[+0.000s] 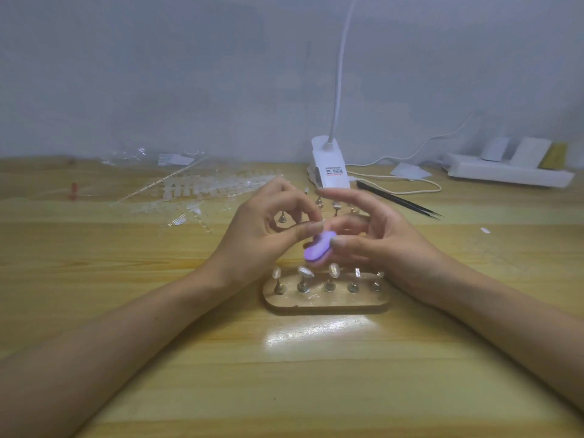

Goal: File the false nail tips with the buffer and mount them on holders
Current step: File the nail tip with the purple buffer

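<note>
Right hand [373, 243] gripped purple buffer [317, 249] | left hand [268, 230] pinched what seemed a nail tip [319, 222], blurred, against it | holder base [325, 304] just below both hands

The left hand [259, 235] and the right hand [379, 238] meet over the middle of the bench [158, 358]. Between the hands is the buffer [317, 248], held by the right hand. The left hand pinches a nail tip [319, 221] just above it. Before the hands, toward the person, a stand [325, 304] carries a row of upright holders [303, 284]. Just behind the hands stand more holders [282, 217]. Behind and to the left lies a heap of nail-tip strips [205, 189]. Behind the right hand sits a lamp clamp [330, 167], with tweezers [399, 201] lying just right of it. A power strip [505, 175] lies far back on the right, and a loose tip [485, 230] lies right of the right hand.
</note>
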